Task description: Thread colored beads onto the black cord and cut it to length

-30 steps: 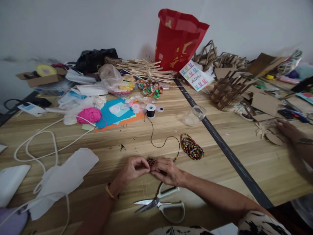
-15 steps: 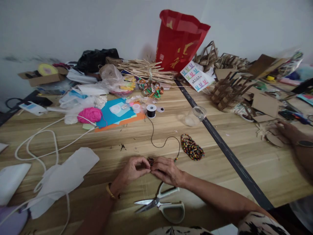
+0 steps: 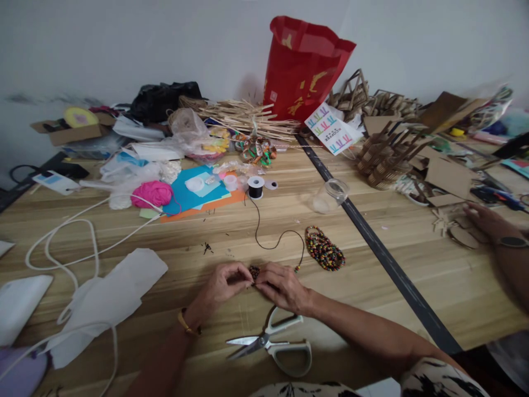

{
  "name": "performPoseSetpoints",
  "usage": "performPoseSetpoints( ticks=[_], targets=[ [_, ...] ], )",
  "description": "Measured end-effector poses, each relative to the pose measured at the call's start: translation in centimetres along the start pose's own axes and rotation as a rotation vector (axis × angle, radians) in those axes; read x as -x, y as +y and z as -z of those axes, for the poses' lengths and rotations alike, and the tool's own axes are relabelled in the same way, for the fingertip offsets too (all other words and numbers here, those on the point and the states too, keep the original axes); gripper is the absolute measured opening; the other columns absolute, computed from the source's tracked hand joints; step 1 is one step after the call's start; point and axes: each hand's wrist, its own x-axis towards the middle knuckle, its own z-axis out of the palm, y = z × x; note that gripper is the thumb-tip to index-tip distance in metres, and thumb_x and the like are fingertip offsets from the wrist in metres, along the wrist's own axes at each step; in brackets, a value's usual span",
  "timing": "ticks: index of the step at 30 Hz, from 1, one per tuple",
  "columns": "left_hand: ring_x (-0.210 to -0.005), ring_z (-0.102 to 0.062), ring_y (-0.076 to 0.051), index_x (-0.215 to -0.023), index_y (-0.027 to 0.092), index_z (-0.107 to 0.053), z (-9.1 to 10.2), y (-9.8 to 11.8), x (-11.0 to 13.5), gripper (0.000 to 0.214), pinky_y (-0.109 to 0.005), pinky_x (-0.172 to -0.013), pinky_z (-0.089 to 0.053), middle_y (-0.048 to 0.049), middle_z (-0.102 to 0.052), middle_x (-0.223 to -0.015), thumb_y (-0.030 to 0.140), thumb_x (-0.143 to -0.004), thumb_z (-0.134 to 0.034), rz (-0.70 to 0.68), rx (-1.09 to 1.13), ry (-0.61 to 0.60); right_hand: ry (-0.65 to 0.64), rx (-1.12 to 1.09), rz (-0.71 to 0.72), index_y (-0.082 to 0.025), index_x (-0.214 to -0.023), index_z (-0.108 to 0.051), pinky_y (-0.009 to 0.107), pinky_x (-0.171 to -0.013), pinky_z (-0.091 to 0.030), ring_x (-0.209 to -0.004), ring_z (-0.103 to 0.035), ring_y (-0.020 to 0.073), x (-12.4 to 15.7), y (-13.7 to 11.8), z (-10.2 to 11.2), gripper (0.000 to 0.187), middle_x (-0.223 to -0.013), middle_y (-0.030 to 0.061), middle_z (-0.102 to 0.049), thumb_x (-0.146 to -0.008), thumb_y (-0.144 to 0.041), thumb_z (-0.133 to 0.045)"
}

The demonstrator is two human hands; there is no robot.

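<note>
A small bunch of dark beads (image 3: 254, 271) on a cord shows between my two hands, partly covered by my fingers. My left hand (image 3: 228, 282) pinches with thumb and forefinger at its lower edge. Over its right side my right hand (image 3: 283, 286) is closed, its fingertips close to the left ones. A few coloured beads on a black cord (image 3: 285, 232) emerge beyond my right knuckles, and this cord curves back to a spool (image 3: 255, 188). Coiled multicoloured bead strands (image 3: 325, 249) lie to the right. Scissors (image 3: 264, 342) with pale handles rest, blades apart, below my hands.
A clear plastic cup (image 3: 329, 197) lies on its side. Black cord scraps (image 3: 207, 248) are scattered left of centre. White paper (image 3: 111, 303) and a white cable (image 3: 88, 231) occupy the left. Another person's hand (image 3: 487, 222) rests at the right, near wooden pieces and small woven baskets (image 3: 382, 160).
My fingertips have shifted very slightly at the beads. The other person's hand at the right has moved a little. Everything else looks the same.
</note>
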Motion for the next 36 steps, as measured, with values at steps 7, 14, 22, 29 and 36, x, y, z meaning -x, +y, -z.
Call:
performPoseSetpoints(
  ticks=[7, 14, 22, 29, 36],
  targets=[
    [-0.069, -0.061, -0.014, -0.073, 0.013, -0.062, 0.7, -0.7, -0.2, 0.010, -0.024, -0.066, -0.049, -0.0029, -0.065, -0.070, 0.022, -0.071, -0.067, 0.059, 0.097, 0.151, 0.066, -0.095, -0.085, -0.016, -0.082, -0.055, 0.025, -0.063, -0.044, -0.068, -0.054, 0.0144, 0.0, 0.1, 0.1, 0.014, -0.074, 0.0051, -0.059, -0.092, -0.022, -0.047],
    [-0.071, -0.061, -0.016, -0.074, 0.014, -0.065, 0.8, -0.7, -0.2, 0.006, -0.026, -0.066, -0.048, -0.0048, -0.065, -0.074, 0.019, -0.075, -0.062, -0.050, -0.140, 0.188, 0.171, -0.286, -0.273, -0.015, -0.079, -0.056, 0.022, -0.057, -0.041, -0.061, -0.050, 0.0114, 0.2, 0.2, 0.0, 0.016, -0.068, 0.0019, -0.055, -0.090, -0.026, -0.050],
    [-0.073, -0.059, -0.017, -0.070, 0.016, -0.066, 0.5, -1.1, -0.5, 0.008, -0.030, -0.072, -0.046, -0.0037, -0.065, -0.071, 0.014, -0.077, -0.063, -0.224, -0.380, 0.161, 0.194, -0.374, -0.343, -0.014, -0.077, -0.058, 0.021, -0.054, -0.040, -0.058, -0.049, 0.0104, 0.1, 0.2, 0.0, 0.018, -0.066, 0.0018, -0.056, -0.087, -0.029, -0.054],
    [-0.110, -0.056, -0.022, -0.106, 0.019, -0.066, -0.3, -0.7, -0.3, 0.025, -0.040, -0.094, -0.047, -0.0098, -0.064, -0.114, 0.015, -0.085, -0.054, -0.227, -0.503, 0.124, 0.206, -0.384, -0.390, -0.014, -0.077, -0.057, 0.021, -0.052, -0.041, -0.057, -0.049, 0.0099, 0.0, 0.3, -0.2, 0.022, -0.066, 0.0017, -0.056, -0.088, -0.033, -0.054],
    [-0.139, -0.027, -0.021, -0.140, 0.023, -0.037, -1.3, -0.6, 0.2, 0.049, -0.044, -0.113, -0.031, -0.0070, -0.037, -0.148, 0.021, -0.092, -0.046, -0.280, -0.643, -0.118, 0.270, -0.687, -0.522, -0.016, -0.081, -0.053, 0.020, -0.046, -0.047, -0.049, -0.051, 0.0081, 0.1, 0.7, -0.6, 0.026, -0.062, -0.0028, -0.050, -0.086, -0.041, -0.058]
  ],
)
